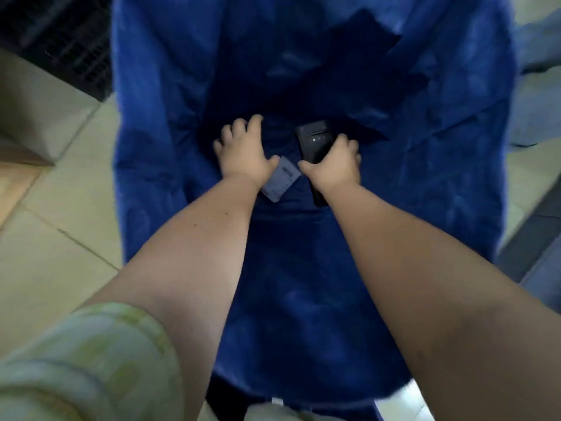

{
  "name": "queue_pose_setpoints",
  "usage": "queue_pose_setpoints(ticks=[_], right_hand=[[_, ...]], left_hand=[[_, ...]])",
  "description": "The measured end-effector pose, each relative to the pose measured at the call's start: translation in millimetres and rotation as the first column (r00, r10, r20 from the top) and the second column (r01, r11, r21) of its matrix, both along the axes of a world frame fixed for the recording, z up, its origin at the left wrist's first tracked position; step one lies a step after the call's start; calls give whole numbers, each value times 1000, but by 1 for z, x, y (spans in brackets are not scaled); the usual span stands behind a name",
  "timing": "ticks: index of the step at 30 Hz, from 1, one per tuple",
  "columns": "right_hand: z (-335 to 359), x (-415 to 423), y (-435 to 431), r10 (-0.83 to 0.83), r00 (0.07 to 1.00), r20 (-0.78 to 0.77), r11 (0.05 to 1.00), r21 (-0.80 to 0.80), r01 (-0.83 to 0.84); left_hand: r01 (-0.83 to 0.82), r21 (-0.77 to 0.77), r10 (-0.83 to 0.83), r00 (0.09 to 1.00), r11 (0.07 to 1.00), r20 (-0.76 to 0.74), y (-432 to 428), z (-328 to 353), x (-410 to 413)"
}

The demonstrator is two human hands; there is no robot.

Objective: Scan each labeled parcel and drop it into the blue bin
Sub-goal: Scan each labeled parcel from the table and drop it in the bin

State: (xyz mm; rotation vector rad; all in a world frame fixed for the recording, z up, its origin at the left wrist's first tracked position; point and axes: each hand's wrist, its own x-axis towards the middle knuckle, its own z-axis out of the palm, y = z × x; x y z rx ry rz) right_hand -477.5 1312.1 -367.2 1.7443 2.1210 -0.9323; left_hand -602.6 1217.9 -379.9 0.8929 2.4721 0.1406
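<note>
A large blue fabric bin fills the middle of the view. Inside it lies a dark blue parcel with a white label that shows a barcode. My left hand grips the parcel's left side, fingers curled over its far edge and thumb by the label. My right hand holds a black handheld scanner just right of the label, its dark back facing up. The parcel's outline blends into the bin's lining.
Pale floor tiles lie to the left and right of the bin. A cardboard box stands at the left, with a dark grille behind it. Grey shapes sit at the right edge.
</note>
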Motion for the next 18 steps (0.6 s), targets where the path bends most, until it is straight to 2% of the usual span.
queue_pose_setpoints(ticks=[10, 18], right_hand=[[204, 19, -21, 86, 995, -51, 993, 87, -81], [330, 31, -25, 173, 975, -142, 962, 237, -137]], left_hand=[[185, 42, -174, 966, 982, -192, -29, 199, 4], [215, 194, -152, 943, 957, -297, -27, 339, 10]])
